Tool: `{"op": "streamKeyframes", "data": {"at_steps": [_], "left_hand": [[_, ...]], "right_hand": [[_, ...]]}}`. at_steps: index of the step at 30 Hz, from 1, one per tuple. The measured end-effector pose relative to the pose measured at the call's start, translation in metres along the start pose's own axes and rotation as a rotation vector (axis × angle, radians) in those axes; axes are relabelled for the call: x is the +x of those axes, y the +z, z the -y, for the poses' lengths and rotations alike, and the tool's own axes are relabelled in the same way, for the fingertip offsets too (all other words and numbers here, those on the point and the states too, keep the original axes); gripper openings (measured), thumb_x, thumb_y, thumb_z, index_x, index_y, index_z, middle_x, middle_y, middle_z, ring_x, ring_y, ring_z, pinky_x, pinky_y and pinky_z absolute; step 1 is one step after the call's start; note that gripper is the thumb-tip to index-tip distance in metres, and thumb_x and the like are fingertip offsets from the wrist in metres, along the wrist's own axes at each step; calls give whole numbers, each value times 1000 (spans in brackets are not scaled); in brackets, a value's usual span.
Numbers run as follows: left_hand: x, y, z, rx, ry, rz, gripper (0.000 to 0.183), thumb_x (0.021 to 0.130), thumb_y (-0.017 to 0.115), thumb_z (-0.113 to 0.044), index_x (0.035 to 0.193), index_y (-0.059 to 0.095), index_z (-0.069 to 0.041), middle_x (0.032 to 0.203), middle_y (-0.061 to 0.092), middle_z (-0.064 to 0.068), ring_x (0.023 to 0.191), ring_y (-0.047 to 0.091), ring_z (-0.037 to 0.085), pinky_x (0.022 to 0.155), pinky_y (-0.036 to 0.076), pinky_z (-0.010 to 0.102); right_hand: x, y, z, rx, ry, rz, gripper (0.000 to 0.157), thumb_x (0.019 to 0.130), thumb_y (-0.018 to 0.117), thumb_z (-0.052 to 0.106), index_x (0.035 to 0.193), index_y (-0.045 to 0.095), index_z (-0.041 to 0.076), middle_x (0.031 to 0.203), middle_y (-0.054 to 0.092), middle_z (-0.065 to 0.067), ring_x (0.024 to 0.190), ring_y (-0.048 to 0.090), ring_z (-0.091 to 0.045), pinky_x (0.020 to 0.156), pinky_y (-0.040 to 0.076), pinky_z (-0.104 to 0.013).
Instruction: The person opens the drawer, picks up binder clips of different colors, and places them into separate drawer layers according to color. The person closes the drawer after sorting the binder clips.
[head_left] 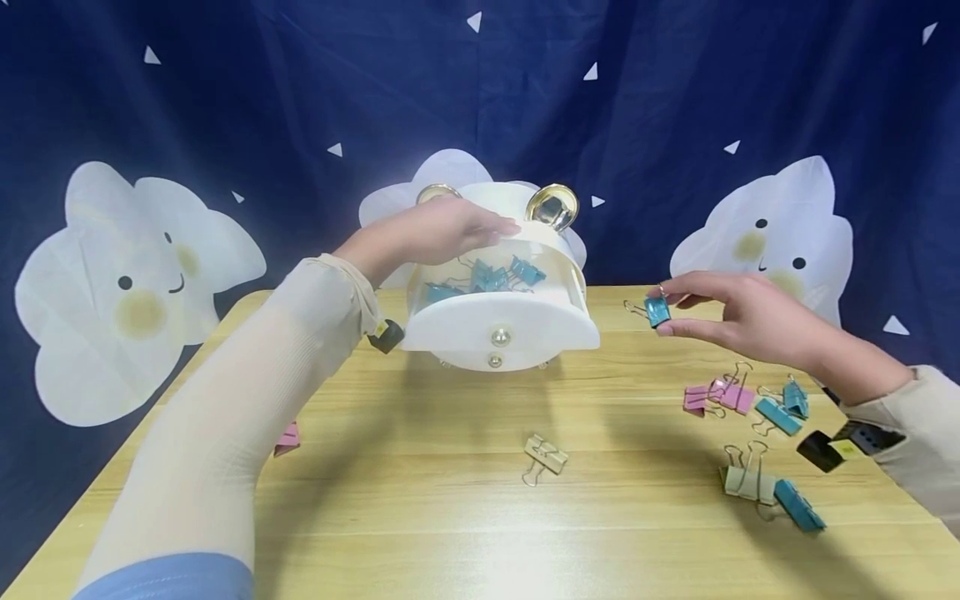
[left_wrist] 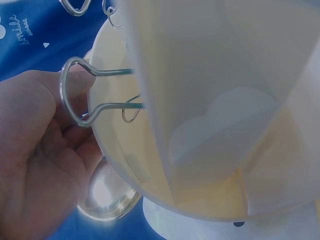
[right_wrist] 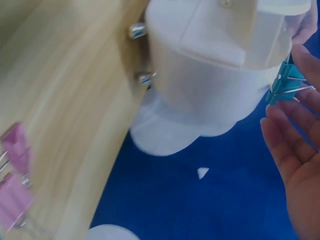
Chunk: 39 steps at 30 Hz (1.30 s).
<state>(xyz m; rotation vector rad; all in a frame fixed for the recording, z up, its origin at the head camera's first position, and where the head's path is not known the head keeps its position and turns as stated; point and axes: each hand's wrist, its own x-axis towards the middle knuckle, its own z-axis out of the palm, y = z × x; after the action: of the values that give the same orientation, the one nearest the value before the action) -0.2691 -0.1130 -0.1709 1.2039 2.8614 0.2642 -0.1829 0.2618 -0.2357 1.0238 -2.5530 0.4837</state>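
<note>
A white rounded drawer box (head_left: 558, 240) stands at the back of the table, its front drawer (head_left: 457, 329) pulled out. Several teal binder clips (head_left: 489, 277) lie inside the drawer. My left hand (head_left: 442, 229) rests on top of the box, fingers stretched along its upper edge above the drawer; the left wrist view has this hand (left_wrist: 42, 145) beside the round white body. Right of the box, my right hand (head_left: 757, 317) is raised over the table and pinches a teal binder clip (head_left: 657, 312) between thumb and fingers. That clip (right_wrist: 285, 82) also shows in the right wrist view.
Pink clips (head_left: 735, 395), teal clips (head_left: 778, 415) and a cream clip (head_left: 750, 483) lie on the right of the table (head_left: 420, 517). Another cream clip (head_left: 545, 454) lies near the middle. A pink clip (head_left: 287, 439) shows partly behind the left sleeve. A blue curtain (head_left: 480, 92) hangs behind.
</note>
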Motion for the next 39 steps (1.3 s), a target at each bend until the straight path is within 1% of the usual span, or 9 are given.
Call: {"op": "streamKeyframes", "data": {"at_steps": [6, 9, 11, 16, 19, 26, 31, 35, 39], "left_hand": [[0, 1, 0, -4, 7, -6, 41, 105, 47, -25, 145, 49, -23, 145, 48, -6, 134, 43, 16, 112, 33, 34], [1, 2, 1, -8, 9, -8, 41, 105, 47, -24, 145, 49, -23, 145, 48, -6, 134, 43, 15, 112, 33, 34], [1, 2, 1, -9, 10, -8, 40, 105, 47, -24, 145, 49, -23, 145, 48, -6, 134, 43, 15, 112, 33, 33], [1, 2, 0, -11, 1, -13, 41, 105, 48, -24, 145, 49, -23, 145, 49, -6, 134, 44, 15, 111, 34, 34], [1, 2, 0, -13, -5, -10, 41, 105, 48, -25, 145, 49, -24, 145, 49, -7, 134, 43, 15, 112, 33, 34], [1, 2, -1, -9, -10, -8, 41, 104, 48, -25, 145, 49, -24, 145, 49, -7, 133, 44, 16, 111, 34, 35], [1, 2, -2, -2, -7, -8, 41, 105, 48, -25, 145, 49, -24, 145, 49, -6, 132, 46, 16, 111, 35, 35], [0, 2, -2, -6, -5, -6, 40, 105, 47, -25, 145, 50, -23, 145, 48, -7, 133, 44, 16, 111, 34, 35], [-1, 1, -3, -11, -2, -9, 40, 105, 47, -24, 145, 50, -23, 145, 48, -7, 134, 44, 15, 112, 33, 35]], "right_hand": [[23, 2, 12, 31, -27, -27, 41, 80, 82, 18, 119, 70, 15, 103, 71, 5, 93, 65, -18, 74, 48, -20], [33, 5, 17, 41, -34, -40, 39, 82, 80, 19, 119, 70, 15, 105, 70, 5, 92, 66, -15, 74, 49, -21], [38, 8, 19, 44, -33, -46, 37, 84, 79, 19, 119, 70, 15, 108, 70, 5, 93, 66, -14, 75, 50, -24], [51, 12, 26, 71, 6, -44, 36, 86, 77, 21, 120, 69, 11, 111, 68, 1, 97, 65, -16, 80, 53, -38], [58, 16, 30, 98, 35, -34, 38, 87, 77, 21, 121, 68, 9, 111, 69, -3, 98, 65, -19, 82, 53, -41], [77, 27, 39, 159, 74, 4, 38, 87, 77, 21, 121, 68, 7, 111, 70, -7, 101, 66, -24, 89, 53, -42], [87, 34, 43, 160, 88, 47, 39, 85, 79, 20, 120, 69, 5, 112, 70, -9, 102, 67, -24, 89, 53, -42], [92, 41, 45, 113, 56, 54, 38, 85, 79, 20, 119, 70, 6, 107, 72, -7, 97, 69, -21, 84, 55, -41], [94, 46, 44, 50, -6, 19, 35, 85, 78, 20, 117, 71, 8, 100, 74, -5, 89, 69, -17, 76, 56, -40]]}}
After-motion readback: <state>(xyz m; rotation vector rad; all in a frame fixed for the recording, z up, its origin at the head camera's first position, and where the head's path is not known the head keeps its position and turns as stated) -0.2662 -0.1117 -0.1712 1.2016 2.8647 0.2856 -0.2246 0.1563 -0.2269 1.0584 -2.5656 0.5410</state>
